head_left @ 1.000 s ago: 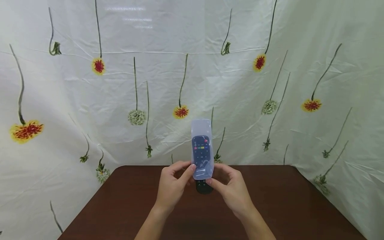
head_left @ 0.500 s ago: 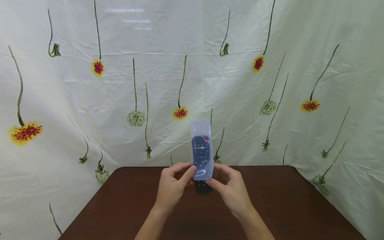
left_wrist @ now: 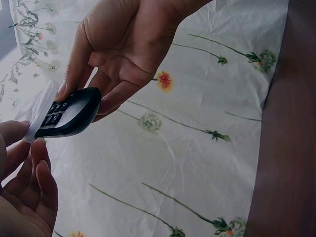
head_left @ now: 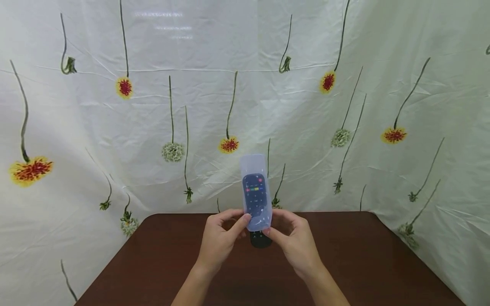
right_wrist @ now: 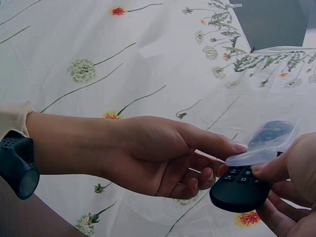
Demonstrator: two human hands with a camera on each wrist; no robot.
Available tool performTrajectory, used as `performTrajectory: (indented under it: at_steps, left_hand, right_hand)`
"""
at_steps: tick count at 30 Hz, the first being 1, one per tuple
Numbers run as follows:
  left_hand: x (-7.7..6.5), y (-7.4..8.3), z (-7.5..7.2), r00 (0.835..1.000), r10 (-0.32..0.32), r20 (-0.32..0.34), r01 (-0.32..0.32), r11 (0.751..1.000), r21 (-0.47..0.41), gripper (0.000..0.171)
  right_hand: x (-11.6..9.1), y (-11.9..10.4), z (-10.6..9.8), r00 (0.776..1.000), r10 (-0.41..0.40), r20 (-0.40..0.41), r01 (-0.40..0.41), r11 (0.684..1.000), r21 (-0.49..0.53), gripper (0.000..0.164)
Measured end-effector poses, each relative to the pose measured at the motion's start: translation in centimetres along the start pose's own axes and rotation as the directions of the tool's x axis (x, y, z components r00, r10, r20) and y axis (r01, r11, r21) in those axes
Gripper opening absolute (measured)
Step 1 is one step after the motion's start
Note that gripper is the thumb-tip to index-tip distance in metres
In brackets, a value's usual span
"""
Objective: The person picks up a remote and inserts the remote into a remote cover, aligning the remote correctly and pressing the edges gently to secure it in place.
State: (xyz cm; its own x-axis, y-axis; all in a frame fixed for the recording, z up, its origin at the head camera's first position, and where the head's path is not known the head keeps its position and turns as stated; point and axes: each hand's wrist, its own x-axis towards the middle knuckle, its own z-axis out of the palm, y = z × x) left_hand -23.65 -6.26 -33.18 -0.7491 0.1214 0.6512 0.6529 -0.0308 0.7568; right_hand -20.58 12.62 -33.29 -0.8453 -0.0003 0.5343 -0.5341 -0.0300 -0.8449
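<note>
A black remote control (head_left: pixel 260 240) stands upright in front of me, its upper part inside a translucent plastic sleeve (head_left: pixel 253 163). The sleeve's top reaches beyond the remote, and the bottom end with a few keys sticks out below. My left hand (head_left: pixel 220 236) pinches the sleeve's lower left edge, thumb in front. From the other side my right hand (head_left: pixel 296 240) grips the remote, its thumb at the sleeve's mouth. In the right wrist view the remote's bare end (right_wrist: pixel 242 192) lies between both hands; the left wrist view shows the sleeve's mouth (left_wrist: pixel 42 111) around it.
Below the hands is a dark brown table (head_left: pixel 160 255). Behind and at both sides hangs a white cloth (head_left: pixel 214 38) printed with flowers. A dark band-mounted device (right_wrist: pixel 22 165) sits on the left wrist.
The top of the sleeve and remote has tipped slightly to the left. Both hands keep nearly the same place and hold.
</note>
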Motion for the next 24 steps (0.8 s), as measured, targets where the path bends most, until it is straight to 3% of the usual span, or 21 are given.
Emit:
performTrajectory:
  at_steps: [16,24]
  left_hand:
    - [0.03,-0.37,0.22,0.999,-0.020,0.044,0.019,1.000,0.013,0.012]
    - [0.00,-0.42,0.29,0.999,-0.033,0.033,0.033,0.999,0.010,0.011]
  right_hand:
    - [0.17,0.11,-0.18,0.999,-0.013,-0.042,0.011,0.999,-0.052,0.033]
    - [0.14,0.13,-0.05,0.999,-0.007,-0.053,0.005,0.999,-0.040,0.034]
